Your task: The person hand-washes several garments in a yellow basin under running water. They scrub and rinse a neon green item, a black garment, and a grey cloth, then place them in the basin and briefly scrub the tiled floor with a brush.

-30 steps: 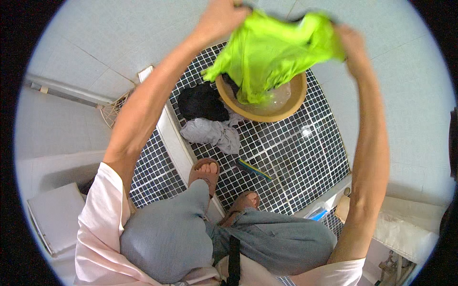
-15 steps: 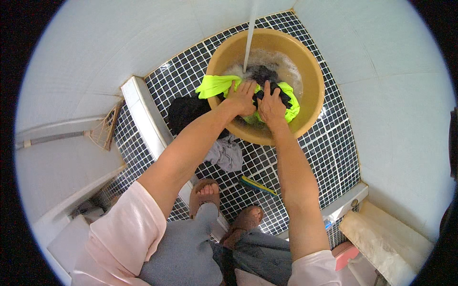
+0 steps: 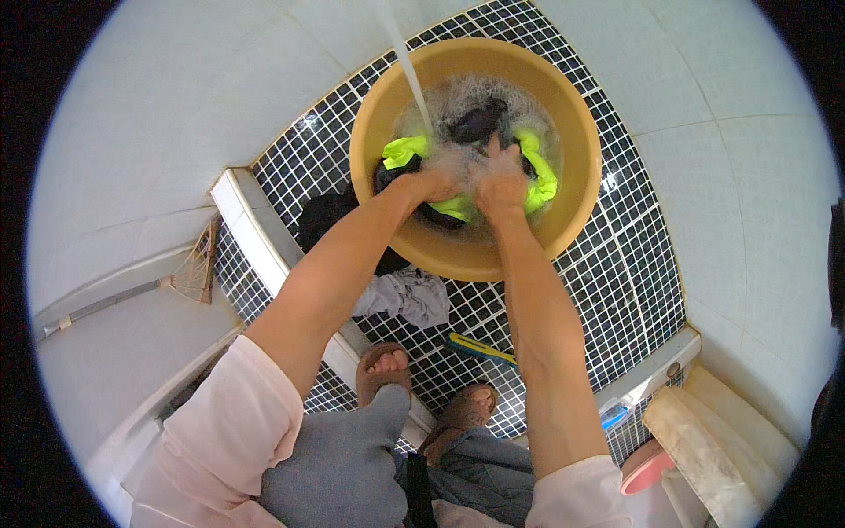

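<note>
A round tan plastic basin (image 3: 583, 189) holds foamy water and wet clothes. Bright yellow-green cloth (image 3: 542, 180) lies in it, with another fold showing on the left. Dark cloth (image 3: 478, 121) bulges from the suds beyond my hands. My left hand (image 3: 437, 183) is down in the water at the basin's middle, its fingers covered by foam and splashes. Close beside it, my right hand (image 3: 500, 187) presses into the wet clothes with a finger or two stretched forward; its other fingers are blurred by suds. A stream of water (image 3: 410, 77) falls into the basin near my left hand.
Black cloth (image 3: 324, 218) and grey cloth (image 3: 409, 297) lie on the dark tiled floor left of the basin. A yellow-and-green brush (image 3: 480, 348) rests near my sandalled feet (image 3: 385, 370). A raised white ledge (image 3: 255, 233) runs along the left; pale walls (image 3: 704, 194) enclose the corner.
Both hands have pushed lower into the water, and foam has spread around them. The yellow-green cloth on the left has slid off the rim into the basin. The view has shifted slightly.
</note>
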Available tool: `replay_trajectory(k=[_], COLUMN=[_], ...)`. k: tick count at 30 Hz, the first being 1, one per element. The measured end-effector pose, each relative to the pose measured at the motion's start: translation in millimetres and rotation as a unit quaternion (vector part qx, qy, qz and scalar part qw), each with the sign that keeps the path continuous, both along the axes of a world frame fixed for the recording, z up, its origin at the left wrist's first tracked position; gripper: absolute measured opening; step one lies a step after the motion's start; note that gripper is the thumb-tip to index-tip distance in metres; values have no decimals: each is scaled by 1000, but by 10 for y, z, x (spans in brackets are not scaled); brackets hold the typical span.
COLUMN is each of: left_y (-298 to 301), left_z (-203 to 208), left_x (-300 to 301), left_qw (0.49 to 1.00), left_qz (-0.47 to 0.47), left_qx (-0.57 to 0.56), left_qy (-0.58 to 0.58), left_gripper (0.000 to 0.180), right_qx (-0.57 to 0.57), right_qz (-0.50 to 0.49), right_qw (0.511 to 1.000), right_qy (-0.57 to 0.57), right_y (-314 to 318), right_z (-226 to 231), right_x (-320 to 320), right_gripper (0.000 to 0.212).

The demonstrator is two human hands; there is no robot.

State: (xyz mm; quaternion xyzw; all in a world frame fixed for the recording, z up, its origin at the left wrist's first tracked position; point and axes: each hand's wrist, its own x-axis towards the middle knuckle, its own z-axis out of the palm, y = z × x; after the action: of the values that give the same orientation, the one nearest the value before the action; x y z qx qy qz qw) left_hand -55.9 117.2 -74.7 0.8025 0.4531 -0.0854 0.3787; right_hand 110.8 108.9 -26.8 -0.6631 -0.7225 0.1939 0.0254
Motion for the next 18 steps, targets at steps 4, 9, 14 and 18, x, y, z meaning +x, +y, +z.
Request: replay_trajectory(k=[4,9,14,18], left_y=[-211,-439,-412,-428], left_z=[311,565,758,1181], left_x=[47,30,-61,-206], left_qw=[971,963,929,887], left_qz=[229,257,352,408], left_qx=[-46,35,60,191], left_qy=[-57,-73,-97,-101], left_gripper=[67,79,58,42], right_qx=[30,-37,-106,-137], right_qz=[-46,41,-103,-221], right_qw=[997,998,969,734], right_qy=[56,30,196,627], right_y=[-201,-471,-190,50], right_z=[97,-23,480,1915], right_x=[-63,-114,183,405], right_gripper=[73,53,41,27])
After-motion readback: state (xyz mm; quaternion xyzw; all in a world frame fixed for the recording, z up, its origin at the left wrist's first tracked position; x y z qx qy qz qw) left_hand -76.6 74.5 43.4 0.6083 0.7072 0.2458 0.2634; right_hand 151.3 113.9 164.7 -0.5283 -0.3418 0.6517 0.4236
